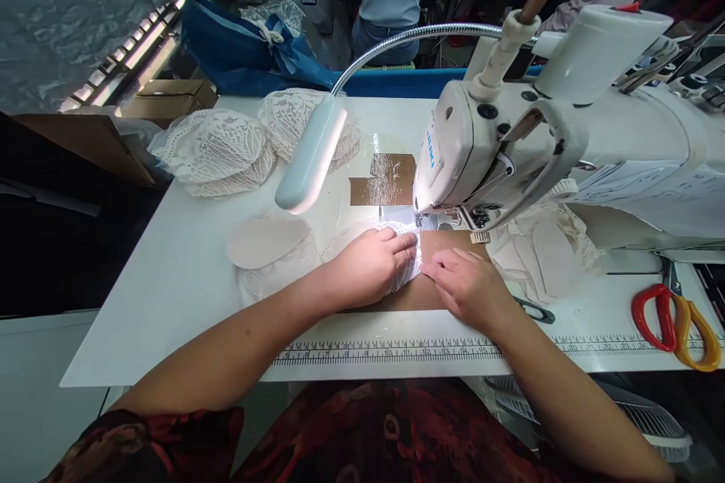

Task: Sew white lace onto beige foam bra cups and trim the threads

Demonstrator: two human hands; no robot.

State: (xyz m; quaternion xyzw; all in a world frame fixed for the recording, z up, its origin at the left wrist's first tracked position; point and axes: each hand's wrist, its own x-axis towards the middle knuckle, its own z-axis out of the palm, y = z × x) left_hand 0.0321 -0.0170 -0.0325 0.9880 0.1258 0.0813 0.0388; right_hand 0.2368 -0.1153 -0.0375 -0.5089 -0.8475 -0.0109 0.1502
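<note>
White lace fabric (406, 275) lies under the needle area of a white sewing machine (450, 143). My left hand (374, 260) rests flat on the lace, its fingers stretched toward the needle. At the lace's right edge, my right hand (461, 283) has its fingertips pinched together on the fabric. Beneath both hands is a brown covering (408, 298) on the table. Left of my left hand lie more sheer lace and a smooth, pale oval pad (269, 243).
Stacked lace pieces (218, 147) sit at the back left, near a lamp (311, 155) on a bendable neck. Pale cut pieces (544, 256) lie right of the needle. Small thread snips (535, 311) and red-and-yellow scissors (677, 324) are to the right. A ruler strip (390, 351) runs along the front edge.
</note>
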